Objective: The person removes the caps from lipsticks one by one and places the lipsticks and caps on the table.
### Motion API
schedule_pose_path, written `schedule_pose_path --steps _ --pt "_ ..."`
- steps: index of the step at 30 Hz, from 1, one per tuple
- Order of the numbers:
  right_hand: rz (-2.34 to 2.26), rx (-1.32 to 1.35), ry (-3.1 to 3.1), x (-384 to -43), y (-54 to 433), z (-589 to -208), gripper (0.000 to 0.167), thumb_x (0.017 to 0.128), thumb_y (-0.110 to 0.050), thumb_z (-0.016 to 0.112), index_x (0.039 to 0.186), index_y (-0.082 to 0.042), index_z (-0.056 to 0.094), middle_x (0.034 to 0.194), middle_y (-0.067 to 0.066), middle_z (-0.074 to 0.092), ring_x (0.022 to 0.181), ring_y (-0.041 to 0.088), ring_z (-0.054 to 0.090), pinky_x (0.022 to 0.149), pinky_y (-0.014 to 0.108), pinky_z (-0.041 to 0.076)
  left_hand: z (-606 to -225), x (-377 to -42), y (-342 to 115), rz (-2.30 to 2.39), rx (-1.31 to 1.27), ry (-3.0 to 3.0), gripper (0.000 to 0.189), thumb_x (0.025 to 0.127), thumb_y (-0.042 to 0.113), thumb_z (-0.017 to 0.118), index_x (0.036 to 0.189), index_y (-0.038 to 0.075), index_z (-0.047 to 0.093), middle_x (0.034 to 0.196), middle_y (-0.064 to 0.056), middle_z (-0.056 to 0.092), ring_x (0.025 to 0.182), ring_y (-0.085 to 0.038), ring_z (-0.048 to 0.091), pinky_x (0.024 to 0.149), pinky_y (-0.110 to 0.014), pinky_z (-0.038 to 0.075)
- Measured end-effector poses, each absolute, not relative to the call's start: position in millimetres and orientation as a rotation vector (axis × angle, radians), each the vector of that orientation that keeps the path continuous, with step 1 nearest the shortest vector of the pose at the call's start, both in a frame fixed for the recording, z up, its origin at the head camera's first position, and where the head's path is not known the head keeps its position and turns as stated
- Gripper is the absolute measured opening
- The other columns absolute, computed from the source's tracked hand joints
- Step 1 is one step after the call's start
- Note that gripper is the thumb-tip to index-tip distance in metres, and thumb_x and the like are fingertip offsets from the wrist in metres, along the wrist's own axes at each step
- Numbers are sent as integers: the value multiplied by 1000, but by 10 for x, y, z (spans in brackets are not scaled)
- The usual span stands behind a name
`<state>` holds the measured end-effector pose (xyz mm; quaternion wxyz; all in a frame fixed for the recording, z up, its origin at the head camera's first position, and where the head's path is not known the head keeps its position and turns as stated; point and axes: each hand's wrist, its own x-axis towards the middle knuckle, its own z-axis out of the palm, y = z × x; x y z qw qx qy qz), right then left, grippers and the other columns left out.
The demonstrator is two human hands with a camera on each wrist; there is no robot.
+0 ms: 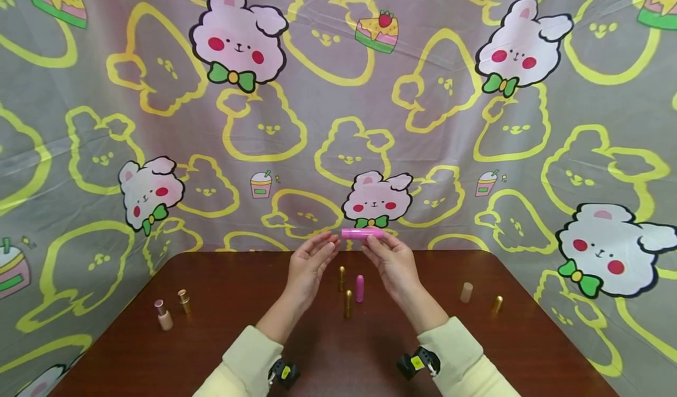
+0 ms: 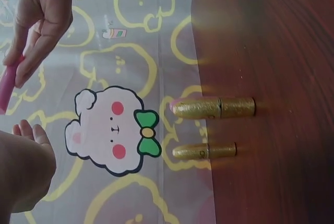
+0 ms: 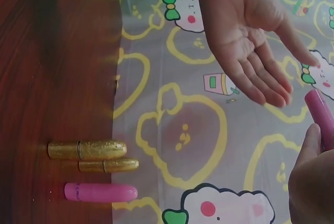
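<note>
Above the far part of the table, my right hand [image 1: 395, 265] pinches a pink bullet-shaped lipstick tube [image 1: 355, 233] between thumb and fingers. The tube lies nearly level, its flat end pointing left. My left hand [image 1: 308, 268] is beside that end with its fingers extended and holds nothing. In the right wrist view, a gap shows between the left fingertips [image 3: 282, 96] and the held tube [image 3: 319, 110]. Below and between the hands, a second pink tube [image 1: 359, 289] stands upright near two gold tubes, one farther back [image 1: 341, 279] and one nearer [image 1: 348, 304].
Toward the table's left stand a beige tube with a pink cap [image 1: 164, 316] and a small gold tube [image 1: 184, 302]. On the right are a pale beige cylinder [image 1: 466, 292] and another small gold tube [image 1: 498, 304]. A patterned curtain [image 1: 328, 109] encloses the table's back and sides.
</note>
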<state>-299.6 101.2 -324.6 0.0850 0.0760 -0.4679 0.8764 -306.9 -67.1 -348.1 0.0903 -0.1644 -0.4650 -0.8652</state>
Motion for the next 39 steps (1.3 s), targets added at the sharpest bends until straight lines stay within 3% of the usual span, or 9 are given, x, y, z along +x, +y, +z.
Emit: schedule_pose_path --steps 7,16,26,39 --pt "2640 307 -1333 -2980 969 -3227 26 94 9 53 120 14 59 95 8 69 84 17 68 86 36 53 -3428 -3066 -577 -2573 -495 -1385 32 92 -5 61 122 -14 55 102 -8 69 97 -18 67 93 -35 49" --pt "2651 345 -1343 -2961 943 -3234 19 94 6 57 102 -3 72 96 8 70 87 20 69 85 36 53 -3380 -3065 -506 -2585 -470 -1371 24 90 -6 62 115 -9 61 100 -7 68 95 -17 65 93 -36 49" --pt "2654 328 -1351 -2933 915 -3248 18 94 5 57 107 3 69 96 9 69 88 21 70 86 37 52 -3370 -3080 -484 -2580 -476 -1371 16 88 -7 65 103 -1 68 95 -6 68 89 -16 66 90 -33 51" --pt "2647 282 -1388 -2912 892 -3266 25 93 5 59 117 9 63 100 10 69 93 22 69 90 38 50 -3384 -3064 -482 -2511 -455 -1440 17 87 -1 69 104 -2 69 95 -6 69 88 -16 66 89 -31 52"
